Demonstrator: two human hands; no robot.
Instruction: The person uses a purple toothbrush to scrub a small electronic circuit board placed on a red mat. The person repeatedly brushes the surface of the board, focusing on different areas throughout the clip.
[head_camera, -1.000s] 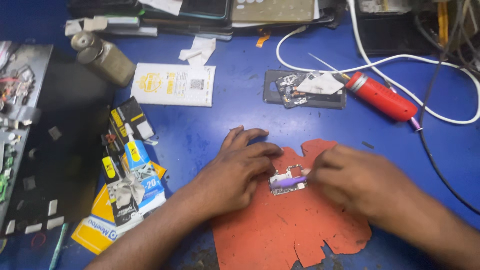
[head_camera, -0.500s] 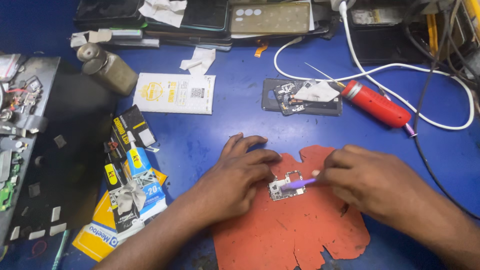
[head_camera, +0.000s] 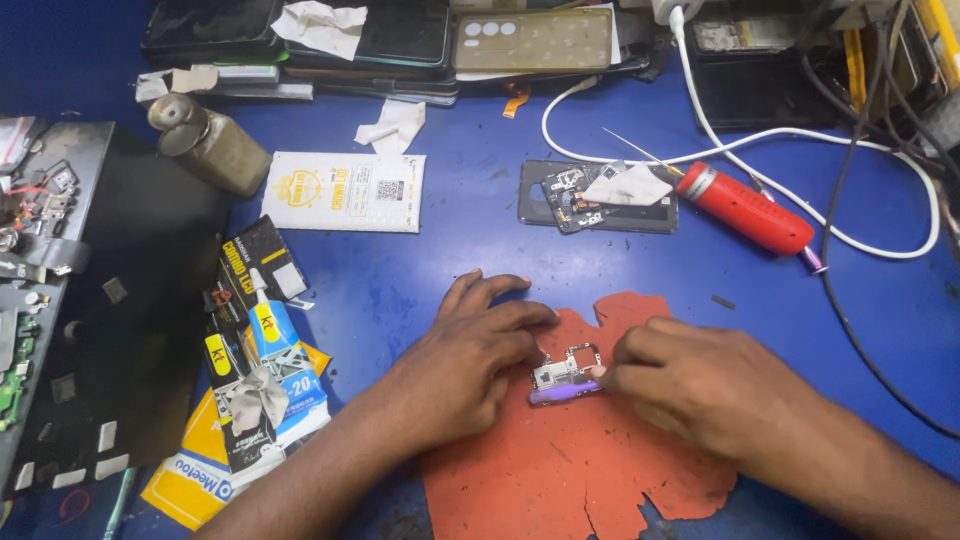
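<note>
A small silvery circuit board (head_camera: 566, 368) lies on a torn orange mat (head_camera: 560, 460) on the blue table. My left hand (head_camera: 470, 355) rests flat on the mat with its fingertips pressing the board's left side. My right hand (head_camera: 695, 375) is closed around a thin purple-handled tool (head_camera: 565, 393), whose handle lies along the board's near edge. The tool's tip is hidden under my fingers.
An opened black phone (head_camera: 598, 197) with a white tissue lies behind, beside a red soldering tool (head_camera: 748, 210) with a white cable. A glue tube (head_camera: 268, 330) and packets lie to the left. A brass bottle (head_camera: 208, 142), a white packet (head_camera: 345, 190) and stacked phones sit farther back.
The view has shifted slightly. My right hand has slid a little left over the board with the purple tool; my left hand keeps holding the board in place.
</note>
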